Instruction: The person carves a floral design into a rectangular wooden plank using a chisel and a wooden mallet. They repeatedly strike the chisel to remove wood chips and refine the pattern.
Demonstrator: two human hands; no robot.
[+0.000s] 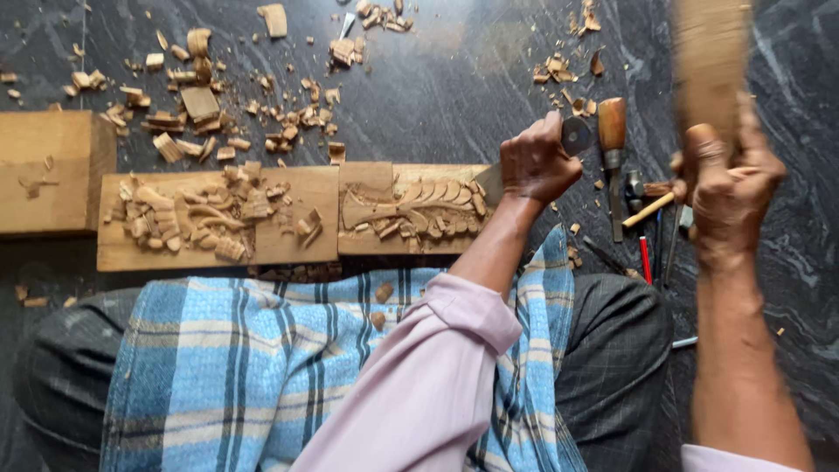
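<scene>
Left hand (537, 162) grips a chisel (489, 182) on the panel's (411, 210) right end; right hand (725, 188) clutches a raised mallet (710, 65) to its right.

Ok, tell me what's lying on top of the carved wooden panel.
Loose wood chips litter the carved wooden panel, mostly on its left half. The left hand holds a chisel to its right end, hiding the blade's tip.

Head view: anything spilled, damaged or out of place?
Wood chips lie scattered over the dark floor and heaped on the carved plank: carving waste, not damage. Spare tools lie loose beside the left hand. The mallet in the right hand is blurred.
</scene>
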